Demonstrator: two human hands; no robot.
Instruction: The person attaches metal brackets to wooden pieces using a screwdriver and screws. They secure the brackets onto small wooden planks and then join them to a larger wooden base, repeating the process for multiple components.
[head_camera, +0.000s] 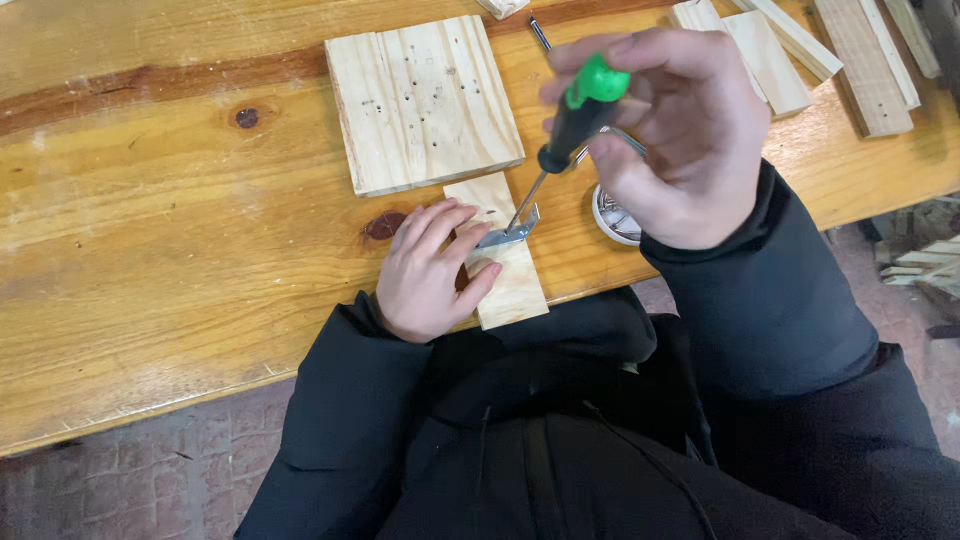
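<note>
My right hand (680, 140) grips a screwdriver (575, 120) with a green and black handle, its shaft slanting down to a small metal bracket (508, 234). The bracket lies on a narrow pale wood strip (510, 285) at the table's near edge. My left hand (430, 270) rests on the strip's left side, fingers pressing the bracket and wood down. Both arms wear black sleeves.
A square pine board (420, 100) with small holes lies just beyond the strip. A round white tin (612, 218) with screws sits under my right hand. Several wood slats (800, 50) lie at the far right. The varnished wooden table (170, 220) ends near my body; brick floor below.
</note>
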